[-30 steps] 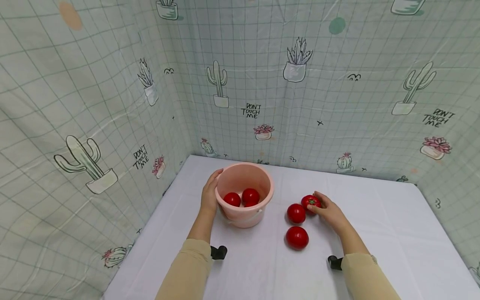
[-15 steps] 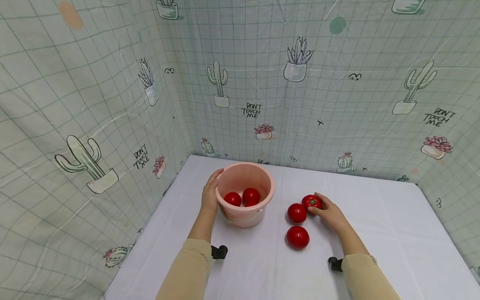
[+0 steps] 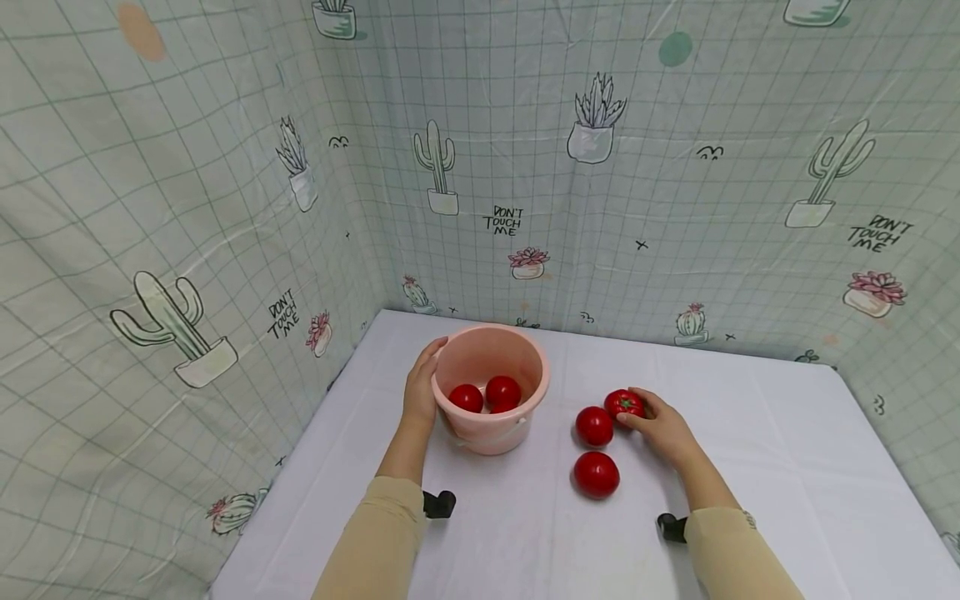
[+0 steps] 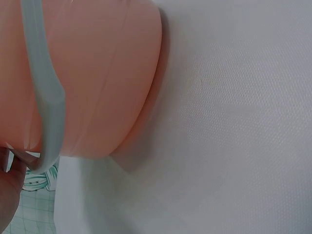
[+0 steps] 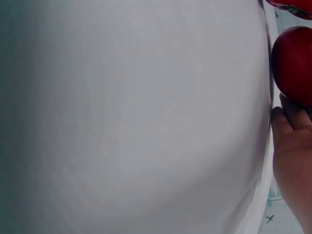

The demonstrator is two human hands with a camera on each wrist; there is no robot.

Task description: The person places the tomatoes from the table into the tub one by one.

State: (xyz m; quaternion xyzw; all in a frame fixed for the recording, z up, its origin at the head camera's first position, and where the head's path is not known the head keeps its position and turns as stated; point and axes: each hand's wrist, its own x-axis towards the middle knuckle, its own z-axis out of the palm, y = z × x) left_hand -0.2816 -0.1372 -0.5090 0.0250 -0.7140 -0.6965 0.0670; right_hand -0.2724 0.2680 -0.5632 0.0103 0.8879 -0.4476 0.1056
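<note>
A pink bucket (image 3: 491, 433) stands on the white table, with several red tomatoes (image 3: 503, 392) lying inside. My left hand (image 3: 420, 387) holds the bucket's left side, fingertips up at the rim. In the left wrist view the bucket's wall (image 4: 107, 73) and its pale handle (image 4: 46, 97) fill the upper left, and part of the left hand (image 4: 9, 190) shows below them. To the right of the bucket, my right hand (image 3: 663, 425) grips a tomato (image 3: 622, 403) with a green stem, thumb in front and fingers behind. The right wrist view shows fingers against a tomato (image 5: 295, 66).
Two more tomatoes sit left of the right hand: one tomato (image 3: 594, 427) close beside the gripped one, another tomato (image 3: 596, 475) nearer me. A grid-patterned cloth (image 3: 487, 150) with cactus drawings rises behind and beside the white table (image 3: 750, 433).
</note>
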